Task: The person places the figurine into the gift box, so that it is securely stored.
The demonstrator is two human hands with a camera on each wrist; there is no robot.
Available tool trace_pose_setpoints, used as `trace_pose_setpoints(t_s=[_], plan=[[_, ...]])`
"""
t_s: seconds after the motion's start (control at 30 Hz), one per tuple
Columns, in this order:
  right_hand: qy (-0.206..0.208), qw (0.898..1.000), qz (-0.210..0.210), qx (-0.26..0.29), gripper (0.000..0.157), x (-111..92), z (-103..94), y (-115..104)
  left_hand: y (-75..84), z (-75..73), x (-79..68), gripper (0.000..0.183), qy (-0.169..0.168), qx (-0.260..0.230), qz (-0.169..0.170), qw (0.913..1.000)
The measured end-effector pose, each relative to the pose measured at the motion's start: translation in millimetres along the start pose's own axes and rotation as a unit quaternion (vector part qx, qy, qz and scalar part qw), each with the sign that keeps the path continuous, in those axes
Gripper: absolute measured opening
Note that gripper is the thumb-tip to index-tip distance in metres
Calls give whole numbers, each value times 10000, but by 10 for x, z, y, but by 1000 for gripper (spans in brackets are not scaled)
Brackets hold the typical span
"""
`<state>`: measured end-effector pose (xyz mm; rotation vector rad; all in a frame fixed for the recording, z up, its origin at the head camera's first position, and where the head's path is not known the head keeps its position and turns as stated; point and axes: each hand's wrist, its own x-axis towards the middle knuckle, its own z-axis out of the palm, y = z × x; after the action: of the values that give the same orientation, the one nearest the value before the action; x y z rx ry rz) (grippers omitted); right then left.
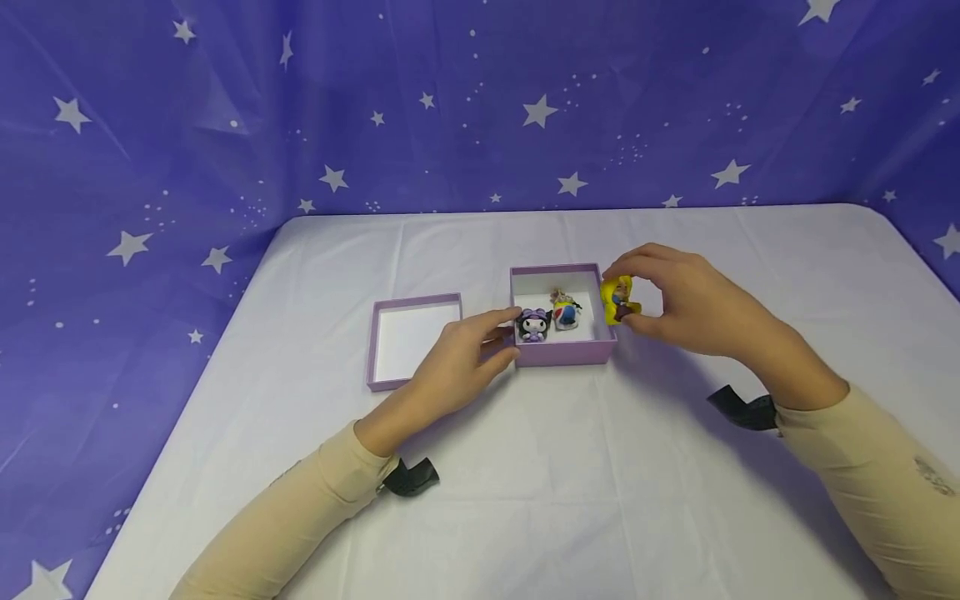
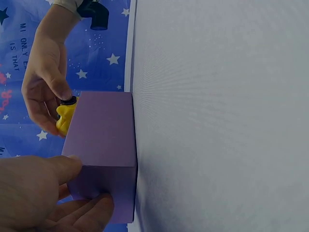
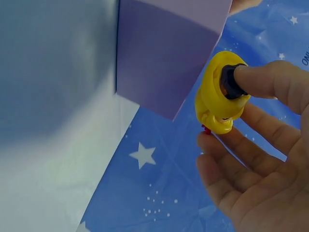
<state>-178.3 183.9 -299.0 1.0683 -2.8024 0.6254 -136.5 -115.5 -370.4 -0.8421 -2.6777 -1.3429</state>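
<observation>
A small figurine with yellow hair [image 1: 613, 300] and a dark base is pinched between the thumb and fingers of my right hand [image 1: 701, 304], right at the box's right rim. The open purple box [image 1: 562, 354] holds a black-and-purple hooded figurine [image 1: 534, 327] at its front left. Beside that lies a white, blue and red trinket [image 1: 566, 315] with a gold-coloured chain. My left hand [image 1: 465, 358] rests against the box's left wall; in the left wrist view its thumb [image 2: 67, 169] touches the corner edge and its fingertips [image 2: 101, 205] lie against the side.
To the left of the box, the purple-rimmed lid [image 1: 415, 302] lies with its white inside up, partly behind my left hand. A white cloth [image 1: 525, 467] covers the table. Behind it hangs a purple-blue curtain with stars [image 1: 450, 100]. Black wrist mounts [image 1: 411, 477] stick out from both sleeves.
</observation>
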Motion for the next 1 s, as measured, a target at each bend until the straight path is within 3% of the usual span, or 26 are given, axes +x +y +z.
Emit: trace_pose_setpoints(t_s=[0.3,0.7,1.0], plan=[[-253,9993,-64,277,42,138,108,-77,17,-9,0,50,6,53,-53,10000],[-1004,9948,58,-146,46,293,172,-106,33,-4,18,50,-42,92,-63,9999],[-1492,9858,-580,-505,36,438,191,-60,25,0,8,50,-23,10,-5,10000]])
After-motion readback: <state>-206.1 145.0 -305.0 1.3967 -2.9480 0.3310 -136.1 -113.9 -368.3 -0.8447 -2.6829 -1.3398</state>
